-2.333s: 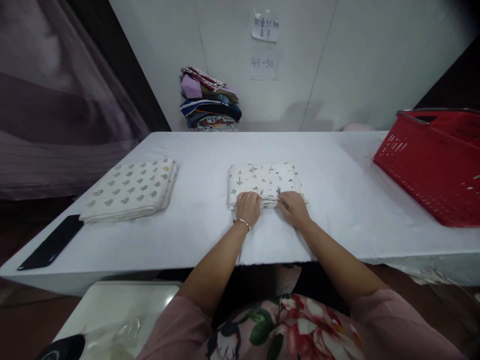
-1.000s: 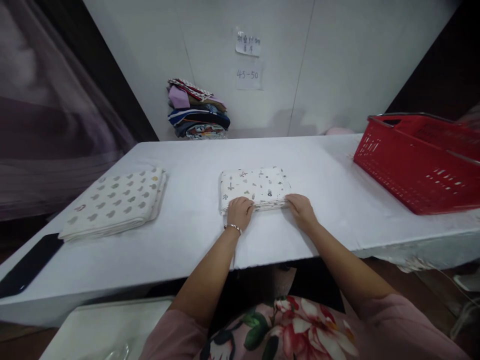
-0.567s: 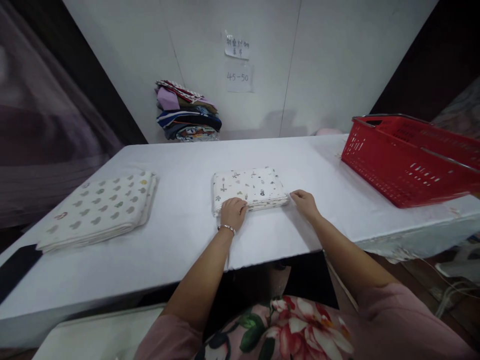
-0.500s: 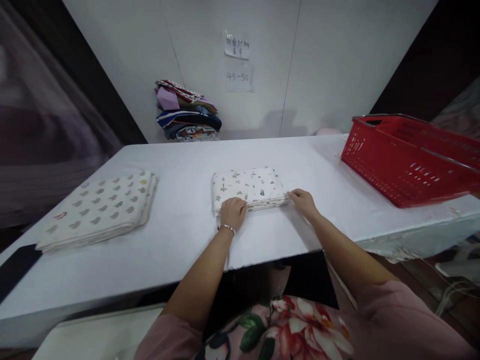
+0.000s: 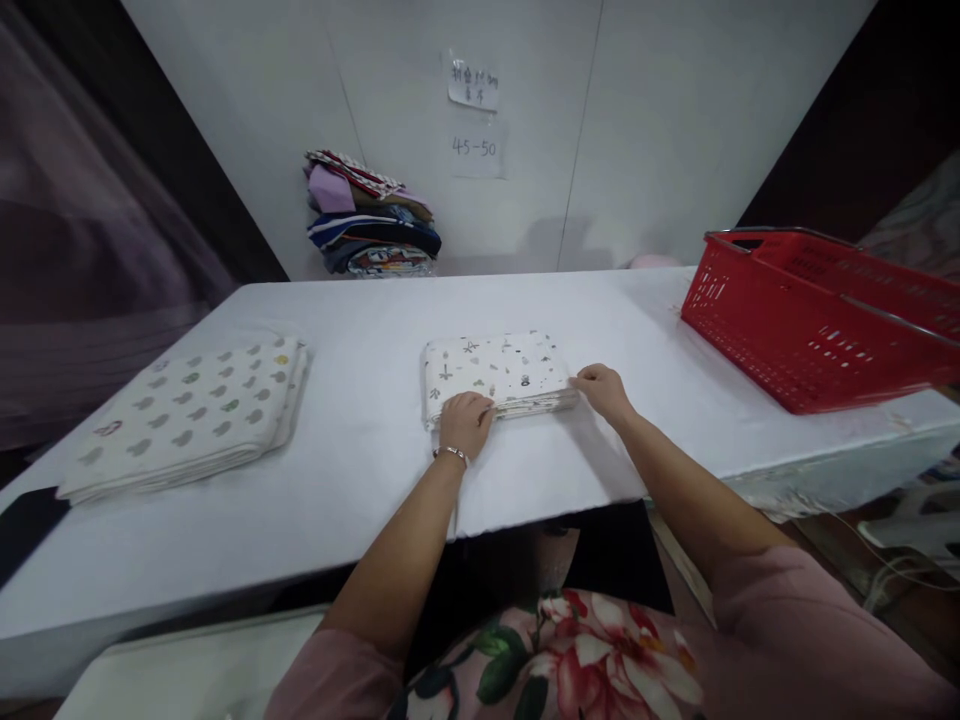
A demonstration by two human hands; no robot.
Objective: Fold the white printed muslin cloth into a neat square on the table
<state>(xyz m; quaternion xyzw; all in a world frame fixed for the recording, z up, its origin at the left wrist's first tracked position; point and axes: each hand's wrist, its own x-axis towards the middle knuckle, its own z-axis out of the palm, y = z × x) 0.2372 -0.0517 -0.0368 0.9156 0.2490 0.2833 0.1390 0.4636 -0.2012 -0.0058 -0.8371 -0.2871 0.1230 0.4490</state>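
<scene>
A white cloth [image 5: 499, 368] with small dark and green prints lies folded into a thick rectangle in front of me. My left hand [image 5: 466, 422] is closed on its near edge, left of the middle, fingers curled over the layers. At the near right corner my right hand [image 5: 602, 390] pinches the top layer between thumb and finger, holding it slightly raised. The layers below show along the near edge. Farther left lies a larger folded white cloth [image 5: 199, 410] with rows of grey prints, apart from both hands.
A red plastic basket [image 5: 810, 330] with metal handles stands at the right end of the white-covered table [image 5: 360, 400]. Several folded fabrics [image 5: 375, 225] are piled by the back wall. Paper signs [image 5: 474, 148] hang on that wall. A black flat thing [image 5: 30, 530] lies at the left edge.
My right hand has lifted the near right corner of the cloth's top layer slightly. My left hand stays on the near edge. The whole view has shifted a little.
</scene>
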